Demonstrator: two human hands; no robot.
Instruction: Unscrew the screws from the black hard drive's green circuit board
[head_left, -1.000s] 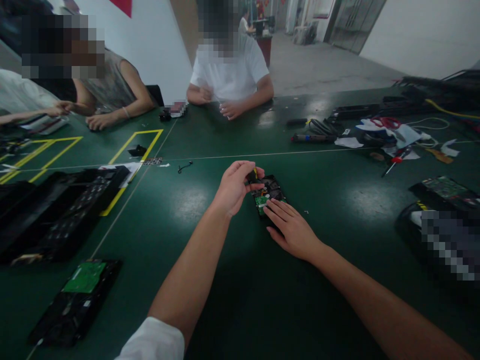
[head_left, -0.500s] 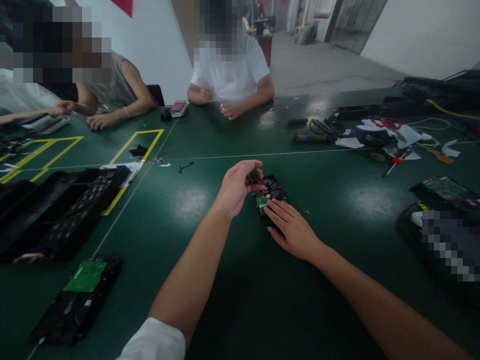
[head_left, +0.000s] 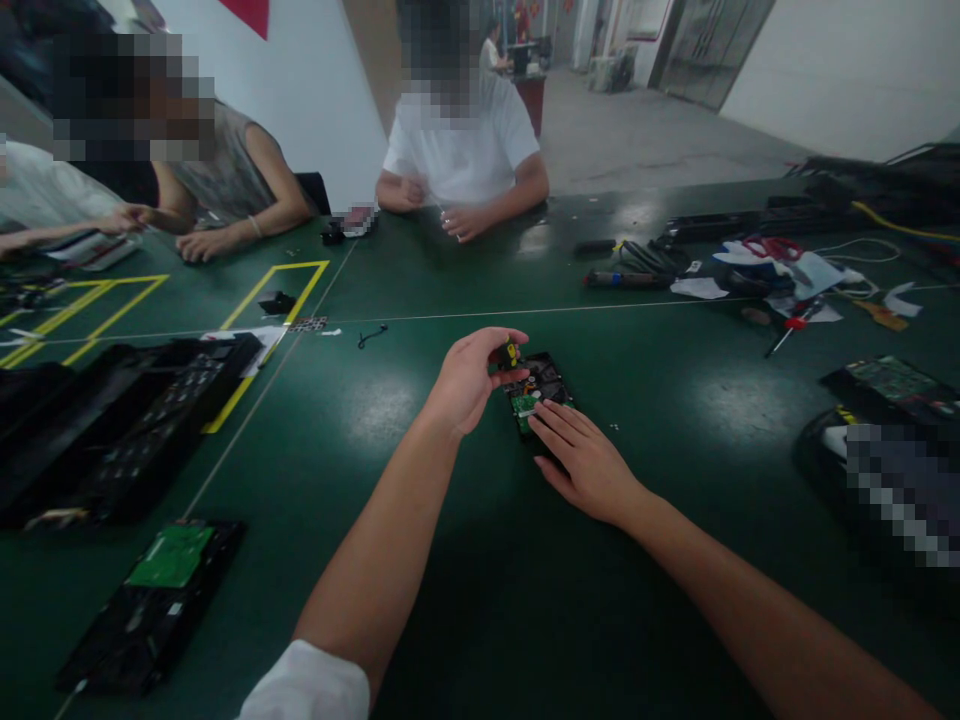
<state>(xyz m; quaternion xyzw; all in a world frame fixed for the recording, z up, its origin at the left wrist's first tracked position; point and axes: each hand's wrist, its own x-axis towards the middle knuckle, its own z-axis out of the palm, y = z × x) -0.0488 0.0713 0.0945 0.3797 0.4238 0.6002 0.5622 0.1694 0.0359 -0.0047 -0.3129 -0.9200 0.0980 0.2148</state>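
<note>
A small black hard drive (head_left: 546, 380) with a green circuit board lies on the green table (head_left: 465, 560), in the middle of the view. My left hand (head_left: 469, 380) is closed in a pinch on a short screwdriver with a yellow and black handle (head_left: 510, 354), held upright over the drive's far left corner. My right hand (head_left: 585, 458) lies flat with fingers stretched out, pressing on the drive's near end.
Black keyboards and trays (head_left: 120, 420) lie at the left, a drive with a green board (head_left: 161, 580) at the near left. Tools, cables and papers (head_left: 757, 270) are at the back right, more boards (head_left: 892, 385) at the right. Two people (head_left: 465, 150) sit across the table.
My left hand has shifted its fingers round the screwdriver handle, so the yellow top shows again. My right hand and the drive have stayed put.
</note>
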